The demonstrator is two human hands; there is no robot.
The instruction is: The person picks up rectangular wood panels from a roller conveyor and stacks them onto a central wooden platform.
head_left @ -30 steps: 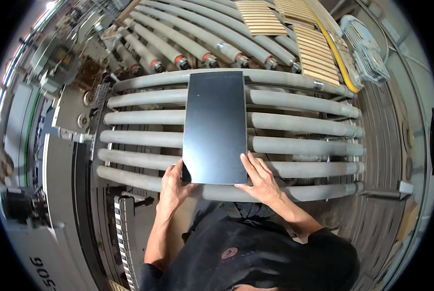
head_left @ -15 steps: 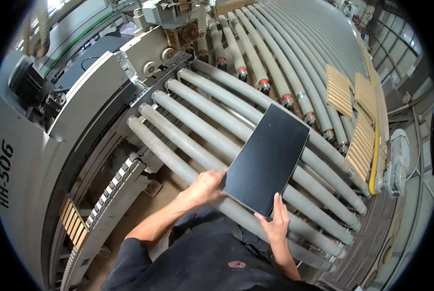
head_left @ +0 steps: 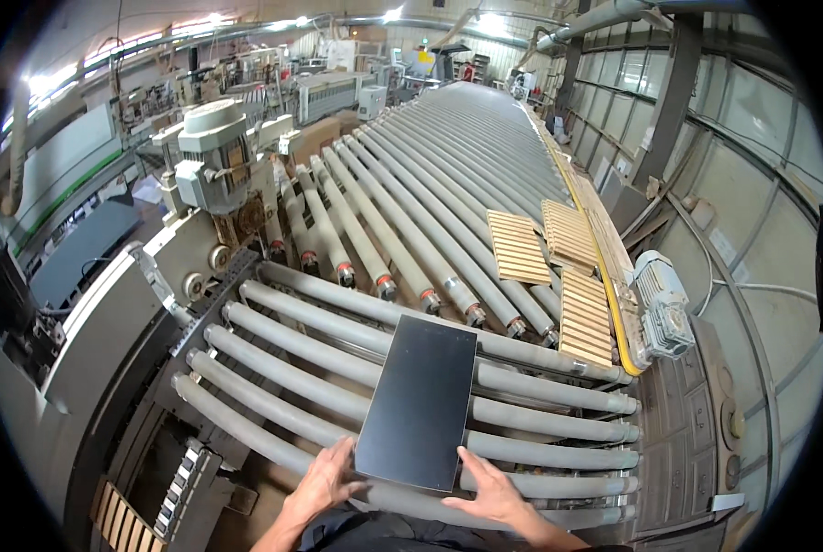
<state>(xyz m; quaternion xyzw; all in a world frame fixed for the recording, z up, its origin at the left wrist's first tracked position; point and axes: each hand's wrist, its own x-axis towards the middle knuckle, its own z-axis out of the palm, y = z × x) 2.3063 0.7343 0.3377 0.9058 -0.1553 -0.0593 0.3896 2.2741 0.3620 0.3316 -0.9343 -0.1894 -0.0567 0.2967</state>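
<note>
A dark, flat rectangular panel (head_left: 419,400) with thin light edges lies across the grey rollers in front of me, its long side running away from me. At its near left corner is my left hand (head_left: 322,480), fingers apart and the tips beside the panel's edge; I cannot tell whether they touch. My right hand (head_left: 491,492) is at the near right corner, thumb and fingers spread, the fingertips close against the right edge. Neither hand is wrapped round the panel.
A long roller conveyor (head_left: 457,156) runs into the distance. Slatted light-wood pieces (head_left: 584,317) rest on its right side, near a grey motor (head_left: 661,304) and a yellow rail (head_left: 604,267). On the left stands a machine with a motor (head_left: 213,147); another slatted piece (head_left: 124,520) is low left.
My view has lifted and turned, showing more of the hall. The panel now lies more squarely ahead of me. My left hand has loosened from its closed hold at the panel's corner.
</note>
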